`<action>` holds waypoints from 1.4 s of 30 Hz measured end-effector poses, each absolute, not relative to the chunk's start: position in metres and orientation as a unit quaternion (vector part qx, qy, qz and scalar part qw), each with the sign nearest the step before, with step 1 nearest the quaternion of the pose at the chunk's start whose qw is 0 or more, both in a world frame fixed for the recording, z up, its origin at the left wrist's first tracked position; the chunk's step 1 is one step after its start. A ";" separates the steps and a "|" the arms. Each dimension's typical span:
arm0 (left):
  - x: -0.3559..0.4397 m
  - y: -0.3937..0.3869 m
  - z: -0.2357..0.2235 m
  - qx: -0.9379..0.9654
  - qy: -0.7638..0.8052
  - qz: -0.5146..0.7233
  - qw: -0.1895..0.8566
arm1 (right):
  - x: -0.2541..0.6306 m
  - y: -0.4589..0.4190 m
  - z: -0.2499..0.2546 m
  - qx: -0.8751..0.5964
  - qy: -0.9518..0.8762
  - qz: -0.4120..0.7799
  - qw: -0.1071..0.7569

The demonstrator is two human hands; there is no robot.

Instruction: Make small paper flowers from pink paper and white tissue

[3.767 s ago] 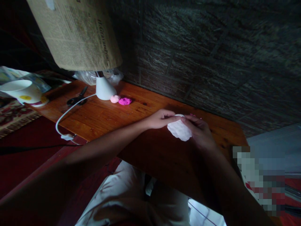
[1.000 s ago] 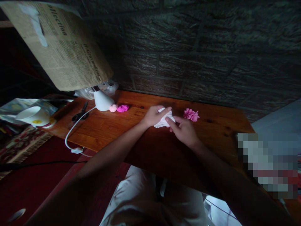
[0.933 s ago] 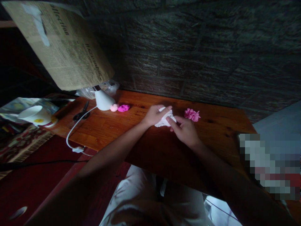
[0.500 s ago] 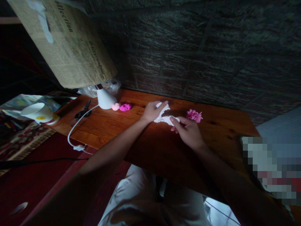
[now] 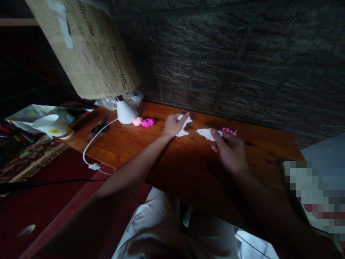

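My left hand (image 5: 174, 125) is closed on a torn piece of white modelling clay (image 5: 184, 126), thumb on top, just above the table. Another ragged white clay piece (image 5: 205, 133) is pinched between the thumb and fingers of my right hand (image 5: 230, 147). A gap separates the two pieces. Behind my right hand lies a pink ruffled flower-like shape (image 5: 229, 131), mostly hidden by the fingers. To the left of my hands, a pale pink lump (image 5: 137, 121) and a bright magenta lump (image 5: 148, 122) rest side by side against the lamp base.
A lamp (image 5: 126, 112) with a newsprint shade stands at the table's back left, its white cord hanging over the front edge. Black scissors (image 5: 100, 127) and a paper cup (image 5: 51, 126) are left of it. A dark stone-patterned wall (image 5: 231, 64) borders the wooden table (image 5: 129, 144).
The single white clay piece has been pulled apart into two. My right hand has moved right with its piece and now covers most of the pink flower shape. The view has shifted slightly.
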State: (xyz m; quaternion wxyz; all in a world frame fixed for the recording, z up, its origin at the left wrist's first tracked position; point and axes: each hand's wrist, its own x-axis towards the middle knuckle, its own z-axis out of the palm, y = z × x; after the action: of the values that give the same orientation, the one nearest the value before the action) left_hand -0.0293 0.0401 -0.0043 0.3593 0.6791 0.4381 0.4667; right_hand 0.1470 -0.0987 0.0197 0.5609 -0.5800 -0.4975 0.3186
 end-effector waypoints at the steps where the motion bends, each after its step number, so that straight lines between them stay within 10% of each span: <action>1: -0.032 0.042 -0.004 0.676 0.448 0.471 0.348 | 0.150 -0.098 0.020 -0.575 -0.482 0.316 0.580; 19: -0.032 0.032 0.000 0.788 0.450 0.396 0.143 | 0.146 -0.093 0.014 -0.526 -0.442 0.455 0.566; 32: -0.017 0.001 0.011 0.793 0.225 0.334 0.456 | 0.144 -0.093 0.009 -0.549 -0.470 0.432 0.539; 42: -0.023 0.001 0.020 0.759 0.228 0.335 0.510 | 0.136 -0.095 0.007 -0.525 -0.489 0.491 0.495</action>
State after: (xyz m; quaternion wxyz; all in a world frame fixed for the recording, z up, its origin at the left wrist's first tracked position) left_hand -0.0226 0.0006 0.0198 0.5096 0.7593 0.2275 0.3345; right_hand 0.1357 -0.0953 0.0072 0.4951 -0.5247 -0.4889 0.4905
